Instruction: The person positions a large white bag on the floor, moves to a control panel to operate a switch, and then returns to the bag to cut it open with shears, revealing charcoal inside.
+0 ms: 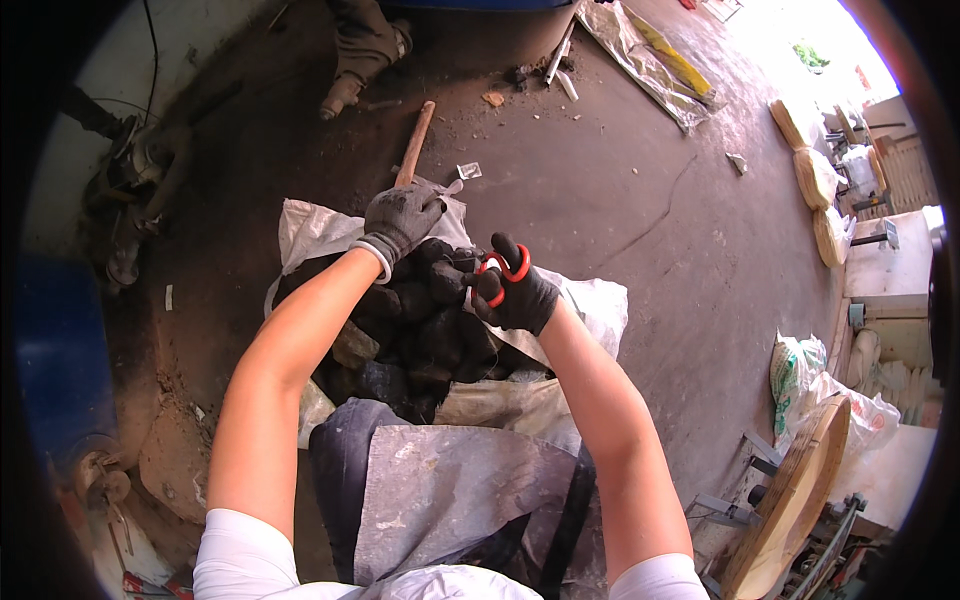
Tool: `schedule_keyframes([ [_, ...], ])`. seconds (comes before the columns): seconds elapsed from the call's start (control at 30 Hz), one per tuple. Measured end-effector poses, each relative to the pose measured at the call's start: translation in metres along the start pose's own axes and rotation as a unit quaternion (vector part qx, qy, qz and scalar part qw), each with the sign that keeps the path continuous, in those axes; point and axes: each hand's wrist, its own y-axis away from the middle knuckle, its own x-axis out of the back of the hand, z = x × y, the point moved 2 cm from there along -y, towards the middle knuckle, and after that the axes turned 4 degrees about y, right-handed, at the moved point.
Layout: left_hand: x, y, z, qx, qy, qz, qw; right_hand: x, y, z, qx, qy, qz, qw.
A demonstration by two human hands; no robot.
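Note:
An opened white woven sack (600, 304) lies on the floor before me, full of dark lumps (439, 337) that look like coal or stones. My left hand (403, 217), in a grey work glove, is closed over the sack's far edge, beside the near end of a wooden handle (416, 142); its exact grip is hidden. Scissors with red handles (516, 264) are in my gloved right hand (517, 296), over the sack's right part. Their blades cannot be made out. A grey cloth (450, 487) lies across my lap.
A large blue-rimmed container (480, 30) stands at the far side, with a flattened sack (645, 60) to its right. Machinery (139, 172) is at the left wall. A round woven tray (795, 495) and filled plastic bags (799, 375) are at the right.

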Motion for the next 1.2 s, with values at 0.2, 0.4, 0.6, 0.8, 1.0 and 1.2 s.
schedule_keyframes([
  [0.2,-0.002,0.011,-0.007,-0.036,0.055,0.058,0.996,-0.037,0.001,0.029,-0.041,0.096,-0.148,0.983],
  [0.4,0.001,-0.005,-0.012,0.122,0.073,-0.016,0.990,-0.036,-0.015,0.044,-0.032,-0.015,-0.161,0.986],
  [0.6,-0.013,-0.012,-0.026,0.124,0.062,0.014,0.990,0.022,-0.015,0.046,-0.572,-0.104,-0.414,0.701],
  [0.8,-0.022,-0.018,-0.016,0.108,0.065,0.049,0.991,0.052,-0.042,0.036,-0.455,0.089,-0.501,0.730],
  [1.0,-0.019,-0.019,-0.011,0.117,0.056,0.021,0.991,-0.003,-0.048,0.072,-0.420,0.164,-0.553,0.700],
  [1.2,-0.018,-0.014,-0.011,0.102,0.051,0.033,0.993,0.011,-0.114,0.061,-0.407,0.194,-0.503,0.737],
])
